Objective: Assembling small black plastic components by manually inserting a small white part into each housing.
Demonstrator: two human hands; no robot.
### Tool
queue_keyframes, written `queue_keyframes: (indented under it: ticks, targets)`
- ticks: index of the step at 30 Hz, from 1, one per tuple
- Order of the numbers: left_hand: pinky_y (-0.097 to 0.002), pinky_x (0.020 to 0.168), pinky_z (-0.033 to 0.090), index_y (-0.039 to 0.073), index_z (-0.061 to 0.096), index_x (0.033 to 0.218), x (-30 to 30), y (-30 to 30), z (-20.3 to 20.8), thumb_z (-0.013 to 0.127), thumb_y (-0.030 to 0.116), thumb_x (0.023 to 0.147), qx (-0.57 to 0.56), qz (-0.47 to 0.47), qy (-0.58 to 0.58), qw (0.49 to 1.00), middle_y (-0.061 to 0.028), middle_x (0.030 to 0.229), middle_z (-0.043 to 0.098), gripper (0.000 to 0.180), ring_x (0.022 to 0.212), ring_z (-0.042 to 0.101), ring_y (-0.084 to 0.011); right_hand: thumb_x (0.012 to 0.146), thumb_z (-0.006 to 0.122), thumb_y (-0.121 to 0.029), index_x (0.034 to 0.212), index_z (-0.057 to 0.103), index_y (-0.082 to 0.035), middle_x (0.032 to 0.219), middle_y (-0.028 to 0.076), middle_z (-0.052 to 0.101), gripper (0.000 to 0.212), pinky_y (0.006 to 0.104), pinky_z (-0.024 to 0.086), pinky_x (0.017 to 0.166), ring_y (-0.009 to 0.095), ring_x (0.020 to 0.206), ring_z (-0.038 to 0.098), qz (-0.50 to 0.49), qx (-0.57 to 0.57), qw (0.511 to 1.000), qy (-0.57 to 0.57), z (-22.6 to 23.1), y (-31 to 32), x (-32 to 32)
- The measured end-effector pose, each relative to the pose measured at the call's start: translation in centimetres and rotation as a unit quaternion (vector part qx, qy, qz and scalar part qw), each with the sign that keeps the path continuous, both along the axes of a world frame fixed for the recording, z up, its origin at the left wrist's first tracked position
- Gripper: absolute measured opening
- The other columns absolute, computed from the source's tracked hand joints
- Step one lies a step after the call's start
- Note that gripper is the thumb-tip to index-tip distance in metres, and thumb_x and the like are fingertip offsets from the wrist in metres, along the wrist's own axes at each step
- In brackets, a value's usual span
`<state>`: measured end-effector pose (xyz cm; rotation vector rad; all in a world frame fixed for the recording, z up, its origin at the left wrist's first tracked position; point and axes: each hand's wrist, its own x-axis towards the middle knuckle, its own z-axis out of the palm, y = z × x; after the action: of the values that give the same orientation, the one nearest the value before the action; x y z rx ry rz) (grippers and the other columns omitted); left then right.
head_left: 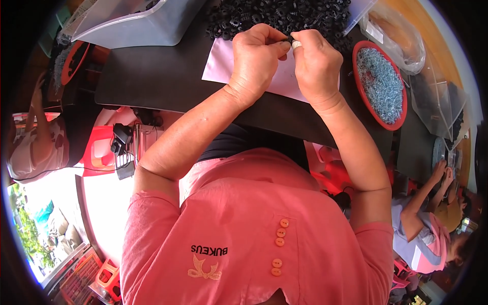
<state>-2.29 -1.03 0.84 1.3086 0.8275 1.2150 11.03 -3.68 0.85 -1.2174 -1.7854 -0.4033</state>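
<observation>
My left hand (258,58) and my right hand (317,66) meet above a pink sheet (217,63) on the dark table, each with thumb and fingers pinched together. Between the fingertips is a small black part (290,40), mostly covered, so its exact shape cannot be made out. A white wrap (296,44) circles one digit of my right hand. Just beyond both hands lies a heap of small black plastic parts (300,15). To the right of my right hand stands a red oval basin (402,112) filled with small silvery-blue metal pieces (378,84).
A grey plastic bin (137,33) stands at the far left of the dark table (152,81). Beyond the basin are a clear plastic bag (399,38) and a transparent bin (434,104). Other people (422,229) work at the right, and another person (38,137) is at the left.
</observation>
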Motion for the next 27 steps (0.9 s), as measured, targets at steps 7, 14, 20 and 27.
queue_keyframes:
  ticks: [7,14,20,27]
  targets:
    - [-0.024,0.053,0.042,-0.003,0.065,0.091,-0.7,0.7,0.9,0.064,0.004,0.088,-0.121,-0.08,-0.049,0.988,-0.0089,0.076,0.066,0.008,0.062,0.058,-0.0132,0.077,0.06,0.004,0.096,0.066,-0.003,0.08,0.011,0.066,0.021,0.0354,0.054,0.064,0.028,0.07,0.065,0.094,-0.099,0.976,0.169,1.1,-0.4,0.9]
    - [-0.0269,0.057,0.045,-0.004,0.066,0.087,-0.3,1.3,0.4,0.067,0.002,0.083,-0.165,-0.097,-0.144,0.971,-0.0101,0.077,0.066,0.006,0.065,0.06,-0.0172,0.068,0.068,0.0,0.112,0.064,-0.009,0.089,0.007,0.064,0.045,0.0377,0.05,0.075,0.026,0.082,0.062,0.062,-0.021,0.997,0.042,2.0,-0.4,1.6]
    - [-0.0262,0.053,0.044,-0.004,0.066,0.085,-0.4,1.5,0.0,0.068,-0.002,0.082,-0.162,-0.108,-0.153,0.969,-0.0095,0.073,0.064,0.005,0.058,0.056,-0.0154,0.068,0.065,0.003,0.115,0.062,-0.009,0.089,0.007,0.063,0.049,0.0391,0.048,0.078,0.028,0.084,0.061,0.085,0.043,0.995,-0.002,1.1,-0.1,0.6]
    - [-0.0256,0.051,0.042,-0.004,0.065,0.082,-0.2,0.5,0.2,0.068,-0.003,0.08,-0.193,-0.094,-0.168,0.962,-0.0091,0.07,0.063,0.004,0.055,0.053,-0.0142,0.066,0.06,0.006,0.103,0.064,-0.007,0.082,0.007,0.063,0.039,0.0381,0.046,0.072,0.027,0.076,0.06,0.094,0.083,0.992,0.015,0.9,-0.9,-0.5]
